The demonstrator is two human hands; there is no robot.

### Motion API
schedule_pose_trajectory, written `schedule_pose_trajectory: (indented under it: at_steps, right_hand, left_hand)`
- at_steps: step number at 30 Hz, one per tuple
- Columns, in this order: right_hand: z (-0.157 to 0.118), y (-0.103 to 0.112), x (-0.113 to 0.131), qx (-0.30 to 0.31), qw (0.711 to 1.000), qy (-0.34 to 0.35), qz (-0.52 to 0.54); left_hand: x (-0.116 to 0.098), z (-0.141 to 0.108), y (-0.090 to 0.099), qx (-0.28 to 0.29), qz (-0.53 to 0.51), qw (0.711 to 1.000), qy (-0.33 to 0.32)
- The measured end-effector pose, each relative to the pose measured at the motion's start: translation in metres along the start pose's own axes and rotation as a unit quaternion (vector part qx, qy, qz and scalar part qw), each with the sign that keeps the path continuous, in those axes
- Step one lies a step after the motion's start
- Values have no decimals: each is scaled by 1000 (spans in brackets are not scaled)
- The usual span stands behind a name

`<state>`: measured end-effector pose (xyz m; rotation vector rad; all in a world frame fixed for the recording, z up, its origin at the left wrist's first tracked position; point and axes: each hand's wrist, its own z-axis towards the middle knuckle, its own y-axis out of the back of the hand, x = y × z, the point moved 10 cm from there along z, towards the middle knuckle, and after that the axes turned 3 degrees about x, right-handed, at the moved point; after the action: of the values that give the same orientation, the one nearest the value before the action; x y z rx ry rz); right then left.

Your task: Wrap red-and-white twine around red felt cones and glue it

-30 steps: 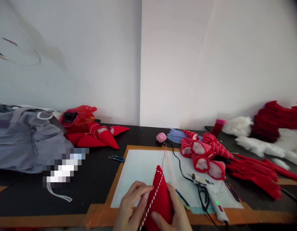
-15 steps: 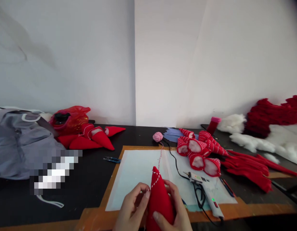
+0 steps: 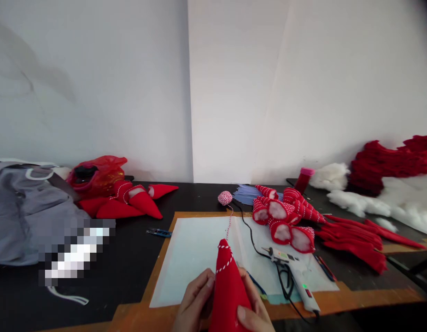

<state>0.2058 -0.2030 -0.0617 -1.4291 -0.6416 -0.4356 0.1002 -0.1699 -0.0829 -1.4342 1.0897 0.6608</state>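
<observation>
One red cone [image 3: 230, 295]: near side, middle; between the two hands, tip pointing far. Base is cut off by the near edge, so can't tell if it touches the tabletop [image 3: 130, 276].
Cone feel: looks like stuffed cloth; I'd guess light, soft, grippy, hard to break. Would dent under a hard squeeze.
Cone hold: wide lower body looks best, thumb on one face, fingers on the other. Tip is narrow and would likely twist.
Red-white cord [image 3: 224, 268]: slanting bands across the cone near its tip; a strand leads far to the cord ball [image 3: 225, 198]. Probably slips up the taper if slack.
Right hand [image 3: 256, 309]: closed round the cone's right side, thumb on the near face, fingers spread only to cone width. Cone sits left of and against these fingers.
Left hand [image 3: 195, 299]: fingers bunched at the cone's left edge by the lower cord band; can't tell if they pinch cord or cloth. Cone is immediately right of them.
Glue gun [image 3: 294, 272]: right of the hands, well apart from the cone, green light showing.
</observation>
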Motion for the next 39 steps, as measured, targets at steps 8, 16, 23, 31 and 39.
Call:
schedule_pose_trajectory:
  at_steps: [8, 16, 23, 31, 39]
  right_hand:
    - [5, 6, -11, -5, 1000, 25, 7]
    - [10, 13, -22, -8, 999, 48, -7]
    - [-2, 40, 14, -178, 902, 222, -324]
    - [-3, 44, 16, -162, 897, 233, -340]
    - [9, 53, 5, -108, 984, 83, -114]
  left_hand:
    - [-1, 2, 4, -20, 20, 1000, -10]
    - [-6, 6, 5, -2, 58, 997, -45]
    - [-5, 11, 10, -24, 101, 988, -110]
    - [-6, 9, -2, 4, 144, 979, -144]
    - [-2, 8, 7, -20, 117, 985, -122]
